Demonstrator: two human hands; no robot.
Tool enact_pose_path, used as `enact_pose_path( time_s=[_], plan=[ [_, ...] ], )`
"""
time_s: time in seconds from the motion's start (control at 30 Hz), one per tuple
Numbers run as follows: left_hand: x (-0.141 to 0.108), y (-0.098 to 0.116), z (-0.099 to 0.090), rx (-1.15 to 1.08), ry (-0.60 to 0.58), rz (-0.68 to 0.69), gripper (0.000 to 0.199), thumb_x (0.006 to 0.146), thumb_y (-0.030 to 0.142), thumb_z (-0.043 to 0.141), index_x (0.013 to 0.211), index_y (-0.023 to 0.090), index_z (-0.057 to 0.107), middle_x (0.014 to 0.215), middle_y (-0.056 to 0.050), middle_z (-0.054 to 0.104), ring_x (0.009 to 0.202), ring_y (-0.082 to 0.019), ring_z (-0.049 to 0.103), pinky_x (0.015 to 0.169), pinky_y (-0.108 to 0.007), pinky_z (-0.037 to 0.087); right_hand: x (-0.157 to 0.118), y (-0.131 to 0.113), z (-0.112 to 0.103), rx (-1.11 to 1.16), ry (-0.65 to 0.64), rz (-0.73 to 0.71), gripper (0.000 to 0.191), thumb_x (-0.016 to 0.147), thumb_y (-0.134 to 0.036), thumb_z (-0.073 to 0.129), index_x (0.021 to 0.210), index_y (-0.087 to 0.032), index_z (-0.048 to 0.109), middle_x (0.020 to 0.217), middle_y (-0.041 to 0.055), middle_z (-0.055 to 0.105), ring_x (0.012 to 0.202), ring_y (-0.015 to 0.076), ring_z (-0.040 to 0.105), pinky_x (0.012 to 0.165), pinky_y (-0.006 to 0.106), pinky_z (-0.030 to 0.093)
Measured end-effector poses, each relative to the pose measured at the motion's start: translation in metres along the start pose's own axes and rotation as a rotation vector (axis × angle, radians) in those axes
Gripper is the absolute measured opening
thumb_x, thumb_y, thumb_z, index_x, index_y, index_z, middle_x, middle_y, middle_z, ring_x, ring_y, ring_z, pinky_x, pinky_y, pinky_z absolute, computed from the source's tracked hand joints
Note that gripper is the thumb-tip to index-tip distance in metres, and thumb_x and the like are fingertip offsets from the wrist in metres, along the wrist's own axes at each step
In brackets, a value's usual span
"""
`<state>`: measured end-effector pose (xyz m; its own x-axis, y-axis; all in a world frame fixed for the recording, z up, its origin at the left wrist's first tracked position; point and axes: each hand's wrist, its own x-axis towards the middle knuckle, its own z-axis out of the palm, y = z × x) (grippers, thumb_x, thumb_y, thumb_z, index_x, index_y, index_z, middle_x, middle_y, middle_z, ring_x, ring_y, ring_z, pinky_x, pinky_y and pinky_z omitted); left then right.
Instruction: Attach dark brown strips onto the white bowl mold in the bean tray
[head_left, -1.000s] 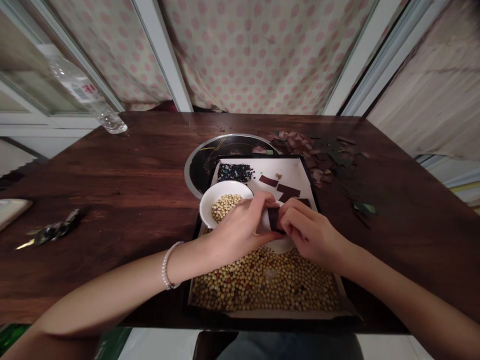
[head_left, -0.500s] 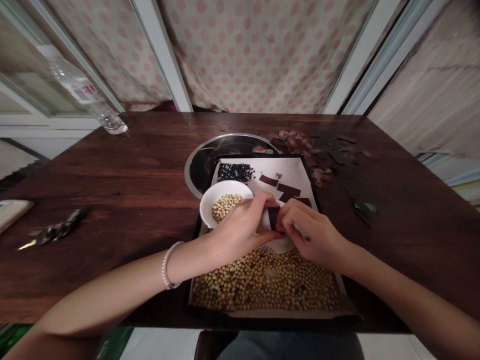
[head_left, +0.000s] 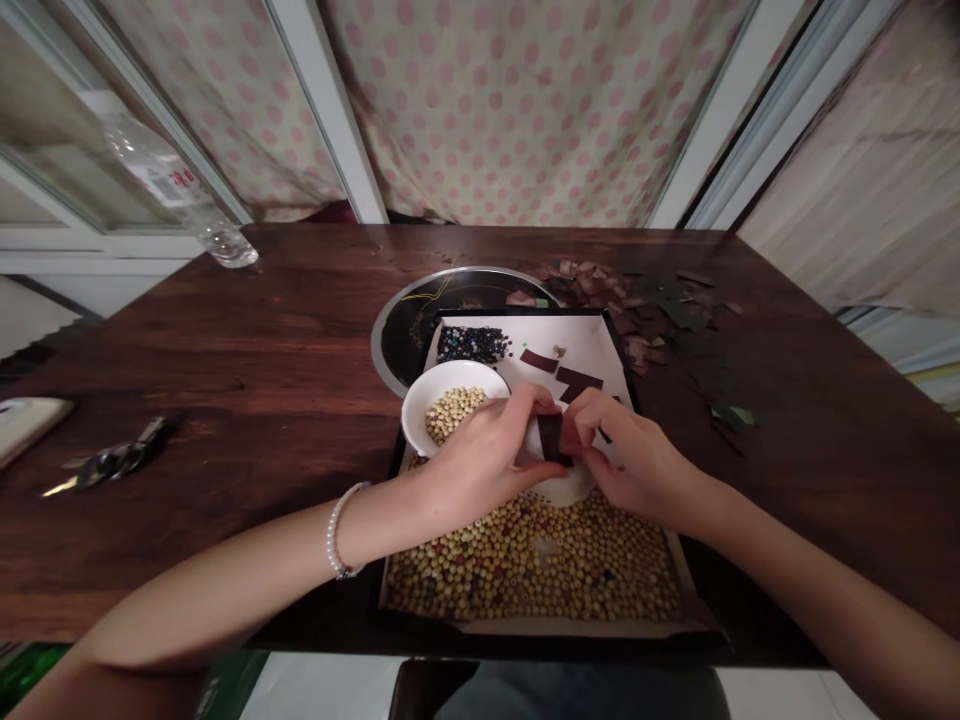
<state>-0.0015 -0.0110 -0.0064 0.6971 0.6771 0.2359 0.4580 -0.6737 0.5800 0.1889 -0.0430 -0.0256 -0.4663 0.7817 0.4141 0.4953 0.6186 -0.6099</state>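
Note:
My left hand (head_left: 480, 455), a pearl bracelet on its wrist, grips a small dark brown strip (head_left: 550, 437) between thumb and fingers. My right hand (head_left: 626, 455) pinches the strip's right side, where a reddish layer or edge shows. Both hands are over a second white bowl (head_left: 577, 487), mostly hidden beneath them. To the left, a white bowl (head_left: 415, 405) holds pale yellow beads (head_left: 454, 410). More yellowish beads (head_left: 525, 570) cover the near part of a black-rimmed, paper-lined tray (head_left: 604, 345). Other dark brown strips (head_left: 579, 380) lie at its far right.
Dark blue-black beads (head_left: 472, 344) are heaped in the tray's far left corner. Behind the tray is a round, metal-rimmed panel (head_left: 394, 335). Brown and green scraps (head_left: 637, 310) litter the table's right side. At left are keys (head_left: 116, 465), a phone (head_left: 30, 425) and a clear bottle (head_left: 180, 190).
My right hand has shifted slightly right and turned, showing more of the strip and its reddish side. My left hand keeps its hold almost unmoved.

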Motion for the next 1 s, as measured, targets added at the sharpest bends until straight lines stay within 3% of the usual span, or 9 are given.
enact_pose_path(
  time_s=[0.6, 1.0],
  plan=[
    [0.0, 0.002, -0.002, -0.042, -0.037, -0.034, 0.047, 0.073, 0.023, 0.068, 0.109, 0.018, 0.04, 0.107, -0.006, 0.059, 0.1, -0.021, 0.055, 0.084, -0.033, 0.044, -0.001, -0.005, 0.003, -0.004, -0.033, 0.026, 0.021, 0.081, -0.002, 0.038, 0.079, -0.022, 0.033, 0.081, 0.0004, 0.045, 0.074, 0.013, 0.047, 0.066, 0.025, 0.039],
    [-0.005, 0.0, -0.004, -0.065, -0.062, -0.072, 0.048, 0.069, 0.028, 0.07, 0.109, 0.016, 0.046, 0.106, -0.011, 0.059, 0.099, -0.026, 0.056, 0.083, -0.039, 0.046, -0.007, -0.001, 0.013, -0.066, 0.003, 0.012, 0.02, 0.083, -0.002, 0.034, 0.077, -0.022, 0.033, 0.079, 0.001, 0.043, 0.07, 0.0131, 0.043, 0.063, 0.026, 0.038]
  ],
)
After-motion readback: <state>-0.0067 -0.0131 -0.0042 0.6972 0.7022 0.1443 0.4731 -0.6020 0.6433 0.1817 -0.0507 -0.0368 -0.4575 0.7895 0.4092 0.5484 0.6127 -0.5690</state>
